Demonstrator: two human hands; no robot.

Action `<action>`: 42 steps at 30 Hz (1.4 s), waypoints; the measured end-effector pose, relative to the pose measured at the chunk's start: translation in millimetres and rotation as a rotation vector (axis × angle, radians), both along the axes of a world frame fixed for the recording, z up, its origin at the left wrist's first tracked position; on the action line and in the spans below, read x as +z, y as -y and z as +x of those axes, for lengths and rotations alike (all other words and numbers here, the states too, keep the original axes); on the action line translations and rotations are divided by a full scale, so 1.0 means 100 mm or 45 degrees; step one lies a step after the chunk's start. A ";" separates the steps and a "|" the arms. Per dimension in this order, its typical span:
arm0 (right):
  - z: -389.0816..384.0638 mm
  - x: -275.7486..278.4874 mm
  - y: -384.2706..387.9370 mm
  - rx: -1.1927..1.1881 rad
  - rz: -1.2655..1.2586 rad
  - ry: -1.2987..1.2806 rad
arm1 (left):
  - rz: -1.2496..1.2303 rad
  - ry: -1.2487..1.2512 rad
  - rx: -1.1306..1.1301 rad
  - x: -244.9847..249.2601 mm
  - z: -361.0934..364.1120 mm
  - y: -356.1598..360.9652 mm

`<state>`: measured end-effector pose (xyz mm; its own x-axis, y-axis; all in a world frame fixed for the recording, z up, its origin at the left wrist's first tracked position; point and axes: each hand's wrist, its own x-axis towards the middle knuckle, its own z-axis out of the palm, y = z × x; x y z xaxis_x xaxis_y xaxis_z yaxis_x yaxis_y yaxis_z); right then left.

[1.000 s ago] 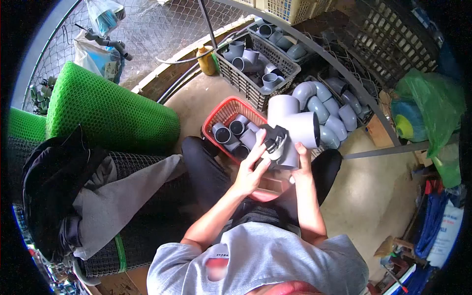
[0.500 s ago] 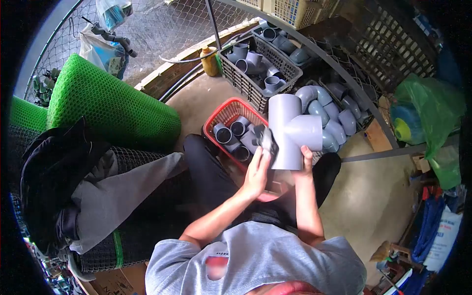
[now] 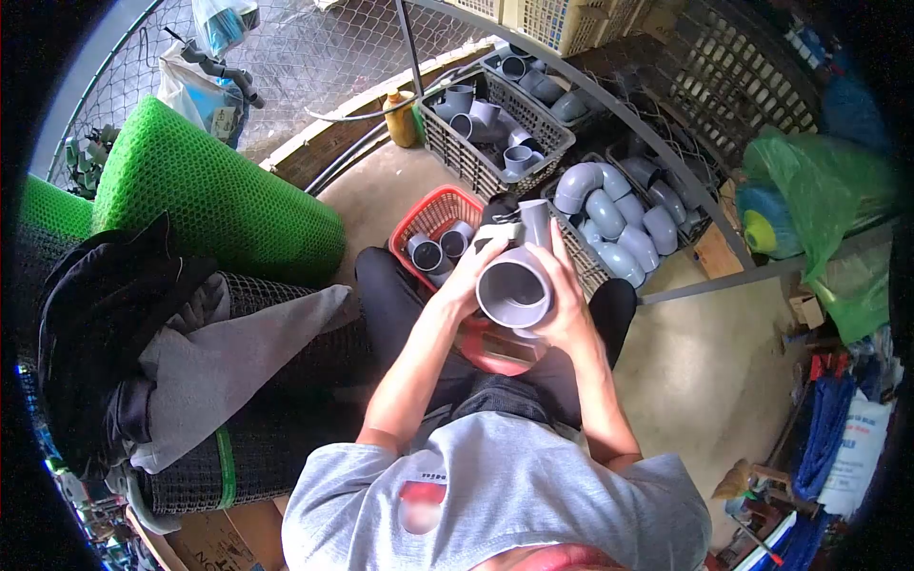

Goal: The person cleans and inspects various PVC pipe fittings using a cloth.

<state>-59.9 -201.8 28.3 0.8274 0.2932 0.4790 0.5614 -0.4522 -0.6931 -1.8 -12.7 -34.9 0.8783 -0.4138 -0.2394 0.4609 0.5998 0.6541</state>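
Note:
A grey plastic pipe tee (image 3: 539, 303) is held up before my lap, one round mouth facing me and a branch pointing away. My right hand (image 3: 568, 303) is wrapped around its right side, fingers reaching along the branch. At the left, my left hand (image 3: 468, 276) is closed on a bunched dark and pale rag (image 3: 499, 231), close against the tee; its exact kind is partly hidden. Beyond my hands stands a red basket (image 3: 405, 231) with several grey fittings in it. Below the tee, between my legs, is a reddish object (image 3: 500, 350), mostly covered.
Black crates (image 3: 466, 162) of grey tees stand ahead, with grey elbows (image 3: 624, 224) piled to their right. Green mesh rolls (image 3: 219, 200) and a jacket (image 3: 105, 333) lie at left. A metal bar (image 3: 705, 285) crosses at right, near a green bag (image 3: 809, 190).
The tee has been turned from lying broadside to mouth toward me, and moved slightly left. My right hand has shifted up around its side. The rag stays in my left hand.

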 end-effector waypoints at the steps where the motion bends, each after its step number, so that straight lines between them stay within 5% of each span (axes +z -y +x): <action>1: -0.04 0.08 -0.03 -0.001 -0.072 0.022 | 0.005 -0.177 -0.042 0.22 -0.08 -0.03; 5: -0.15 0.30 0.02 0.110 -0.107 -0.011 | -0.043 0.092 -0.070 0.01 -0.05 -0.16; 7: -0.11 0.28 0.21 0.155 0.149 -0.093 | -0.263 -0.209 -0.098 0.06 -0.11 -0.22; 8: -0.11 0.15 0.15 0.169 0.806 -0.403 | -0.299 -0.245 -0.029 0.09 -0.12 -0.21; 9: -0.06 0.04 0.12 0.090 1.039 -0.553 | -0.294 -0.249 -0.028 0.06 -0.09 -0.18; 13: -0.04 -1.13 0.29 0.355 1.382 -1.443 | 0.282 0.052 -0.221 0.07 0.01 -0.07; 17: -0.12 -1.28 0.07 0.118 1.757 -1.650 | 0.605 0.016 -0.114 0.40 0.12 -0.14; 23: 0.26 -1.75 0.01 -0.339 1.663 -1.608 | 0.931 0.678 0.555 0.50 0.56 -0.25; 27: 0.42 -1.51 -0.09 -0.311 1.624 -1.438 | 1.401 0.972 -0.018 1.06 0.45 -0.10; 31: 0.35 -0.90 -0.17 -0.230 1.625 -1.427 | 1.654 0.892 -0.269 1.14 0.58 -0.05; 33: 0.29 -0.93 -0.12 -0.158 1.659 -1.372 | 1.749 0.776 -0.692 1.26 0.68 -0.12; 35: 0.17 -1.01 0.00 0.085 1.584 -1.376 | 1.670 0.727 -0.799 1.27 0.79 -0.22; 38: -0.05 -0.99 0.04 0.278 1.750 -1.282 | 1.115 0.490 -0.674 1.09 0.83 -0.33; 41: 0.04 -1.08 -0.02 0.223 1.935 -1.195 | 0.978 0.409 -0.624 0.78 0.81 -0.22; 42: 0.07 -0.86 -0.03 0.413 1.952 -1.251 | 1.013 0.409 -0.539 0.72 0.77 -0.17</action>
